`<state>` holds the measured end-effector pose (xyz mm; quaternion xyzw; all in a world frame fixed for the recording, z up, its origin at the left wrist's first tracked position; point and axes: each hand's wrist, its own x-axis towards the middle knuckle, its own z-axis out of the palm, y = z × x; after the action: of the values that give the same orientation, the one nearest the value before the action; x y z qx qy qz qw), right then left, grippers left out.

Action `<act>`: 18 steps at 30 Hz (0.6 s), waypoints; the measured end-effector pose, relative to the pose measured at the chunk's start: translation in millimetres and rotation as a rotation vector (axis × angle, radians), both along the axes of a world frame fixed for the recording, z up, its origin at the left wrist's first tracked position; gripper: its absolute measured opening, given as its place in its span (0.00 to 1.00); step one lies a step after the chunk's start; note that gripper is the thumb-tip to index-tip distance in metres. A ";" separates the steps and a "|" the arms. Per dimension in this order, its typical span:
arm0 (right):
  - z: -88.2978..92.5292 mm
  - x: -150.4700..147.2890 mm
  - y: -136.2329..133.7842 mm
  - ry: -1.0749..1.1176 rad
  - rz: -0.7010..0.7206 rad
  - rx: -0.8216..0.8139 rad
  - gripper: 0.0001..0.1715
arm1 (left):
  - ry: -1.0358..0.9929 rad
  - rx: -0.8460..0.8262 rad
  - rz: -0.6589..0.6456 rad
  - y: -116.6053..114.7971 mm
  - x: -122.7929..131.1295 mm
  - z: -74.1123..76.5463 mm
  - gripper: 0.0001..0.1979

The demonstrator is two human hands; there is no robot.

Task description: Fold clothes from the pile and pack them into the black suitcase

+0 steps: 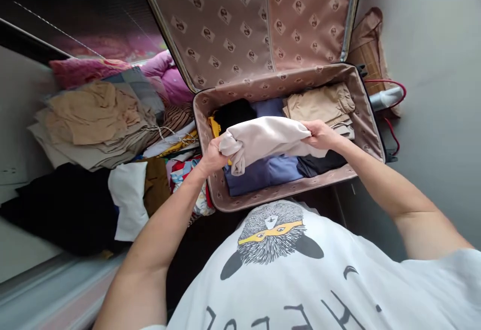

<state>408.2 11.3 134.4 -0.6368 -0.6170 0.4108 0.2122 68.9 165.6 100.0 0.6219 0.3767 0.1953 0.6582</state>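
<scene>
One pale cloth point(274, 137), off-white with a pinkish cast, hangs between the two hands, above the open suitcase point(251, 203). From where I stand it looks smooth and faintly shiny, folded long, its upper edge bowed; beside the left hand point(215, 157) it gathers into a twisted bunch, a rolled flap drooping below. Its long axis runs crosswise from hand to hand, bunched end to the left. That hand is clamped on the bunch, fingers curled; the right hand point(319, 135), well apart from it, pinches the other end. Just beyond the right hand lies a beige stack point(319, 102).
</scene>
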 end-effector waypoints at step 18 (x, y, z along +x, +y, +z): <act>-184.9 -92.1 -72.3 -0.451 0.949 0.190 0.19 | 0.723 0.890 -1.024 -101.1 -55.5 -99.2 0.16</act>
<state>316.0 -60.9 -50.5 -0.3384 -0.9019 0.2569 -0.0781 13.4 64.4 0.7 0.9502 0.1195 -0.2161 0.1902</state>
